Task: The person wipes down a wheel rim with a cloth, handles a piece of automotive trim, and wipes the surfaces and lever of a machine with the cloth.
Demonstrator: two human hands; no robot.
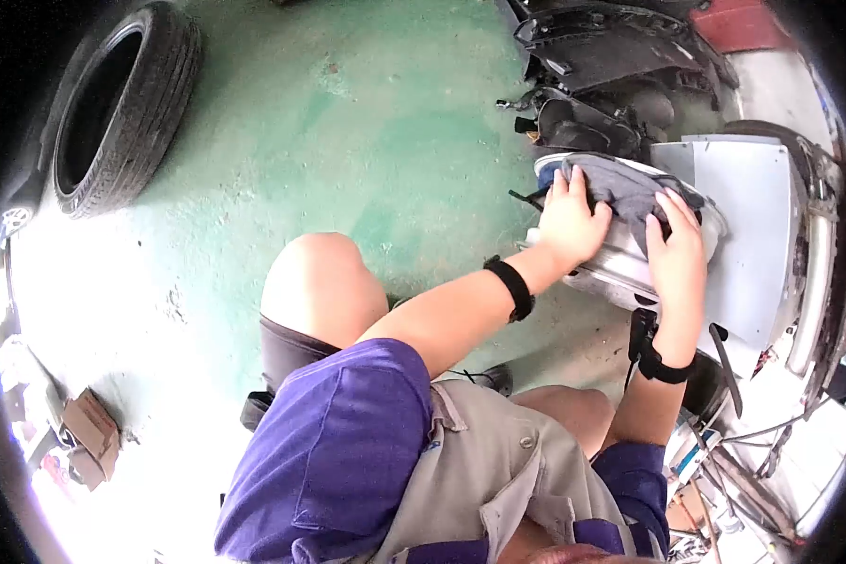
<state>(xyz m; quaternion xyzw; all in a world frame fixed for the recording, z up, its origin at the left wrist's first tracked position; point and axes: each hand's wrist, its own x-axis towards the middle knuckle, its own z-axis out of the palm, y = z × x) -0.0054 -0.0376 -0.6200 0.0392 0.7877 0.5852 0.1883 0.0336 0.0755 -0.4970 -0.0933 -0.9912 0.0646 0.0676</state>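
Observation:
A grey cloth [620,193] lies bunched over the top of a round, white-rimmed object [630,273], whose kind I cannot make out. My left hand [573,223] rests on the cloth's left part, with its fingers stretched forward and its thumb apart. On the cloth's right side is my right hand [677,254], fingers spread and slightly bent, thumb pointing toward the left hand. No firm grip on the cloth shows at either hand. The underside of both palms is hidden. Black straps circle both wrists.
Black plastic parts [592,56] are heaped beyond the cloth. A light grey panel [752,226] stands close on the right, beside long curved parts [822,273]. One tyre [132,113] stands at the far left on the green floor [348,122]. A cardboard piece [91,432] lies lower left.

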